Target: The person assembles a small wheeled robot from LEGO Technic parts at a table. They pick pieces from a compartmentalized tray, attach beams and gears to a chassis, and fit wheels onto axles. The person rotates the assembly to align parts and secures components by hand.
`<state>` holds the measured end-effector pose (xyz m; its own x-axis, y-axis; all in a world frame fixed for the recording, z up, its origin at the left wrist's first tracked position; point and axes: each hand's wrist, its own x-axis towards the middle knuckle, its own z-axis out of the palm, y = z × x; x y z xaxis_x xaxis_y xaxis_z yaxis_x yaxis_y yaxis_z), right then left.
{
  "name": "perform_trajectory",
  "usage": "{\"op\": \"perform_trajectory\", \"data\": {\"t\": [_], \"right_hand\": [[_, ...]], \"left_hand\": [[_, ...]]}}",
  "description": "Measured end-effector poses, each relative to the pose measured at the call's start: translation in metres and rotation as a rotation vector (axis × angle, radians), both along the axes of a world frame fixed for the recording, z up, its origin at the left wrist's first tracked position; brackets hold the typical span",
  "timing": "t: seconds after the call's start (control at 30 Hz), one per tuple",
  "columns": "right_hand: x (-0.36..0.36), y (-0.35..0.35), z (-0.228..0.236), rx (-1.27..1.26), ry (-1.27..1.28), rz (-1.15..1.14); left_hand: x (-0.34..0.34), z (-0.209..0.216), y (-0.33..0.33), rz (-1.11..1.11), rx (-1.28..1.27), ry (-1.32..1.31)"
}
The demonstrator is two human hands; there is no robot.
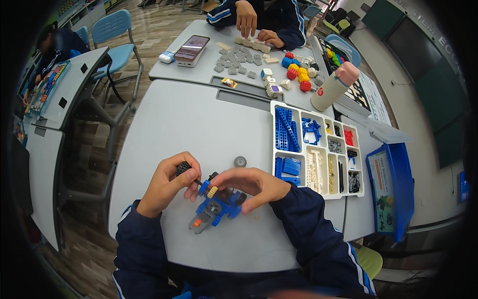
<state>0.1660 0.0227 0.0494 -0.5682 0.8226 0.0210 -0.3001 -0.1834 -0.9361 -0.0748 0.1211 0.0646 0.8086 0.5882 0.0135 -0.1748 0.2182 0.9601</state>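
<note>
Over the near part of the table, both my hands are on a blue and grey toy brick model [226, 209]. My left hand [167, 185] is closed, with thumb and fingers pinching a black ribbed wheel [182, 168] at the model's upper left side. Curled over the right side of the model, my right hand [259, 187] grips its frame; some fingertips are hidden behind it. A tan gear [212, 193] and a dark gear [214, 207] show on the model, and its near end is a grey block with an orange piece [197, 222]. A loose grey wheel [240, 161] lies just beyond my hands.
At the right stands a white sorting tray [273, 130] of blue, white, red and black parts. Beyond it are a bottle with a pink lid [333, 87] and a blue bin [398, 189]. Across the table, another person's hands [254, 30] handle pale bricks, near a phone [193, 49].
</note>
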Motion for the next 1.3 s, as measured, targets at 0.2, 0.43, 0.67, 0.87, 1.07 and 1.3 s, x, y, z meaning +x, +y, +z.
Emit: {"op": "perform_trajectory", "data": {"t": [0.2,0.43,0.67,0.87,1.07,1.3], "right_hand": [[-0.001,0.001,-0.001,0.006,0.007,-0.035],[-0.003,0.0,0.003,0.042,-0.076,-0.072],[-0.007,-0.002,0.016,0.159,-0.214,-0.134],[-0.013,-0.003,0.018,0.132,-0.194,-0.161],[-0.017,-0.006,0.021,0.255,-0.262,-0.181],[-0.019,-0.006,0.021,0.189,-0.203,-0.28]], "left_hand": [[0.001,0.003,-0.001,-0.007,-0.016,0.003],[0.005,0.004,-0.004,0.0,-0.005,0.064],[0.006,0.004,-0.004,0.016,-0.018,0.065],[0.005,0.002,-0.003,-0.001,0.011,0.055],[0.004,0.0,-0.003,-0.018,-0.011,0.004],[0.001,-0.002,0.003,0.026,-0.047,-0.066]]}}
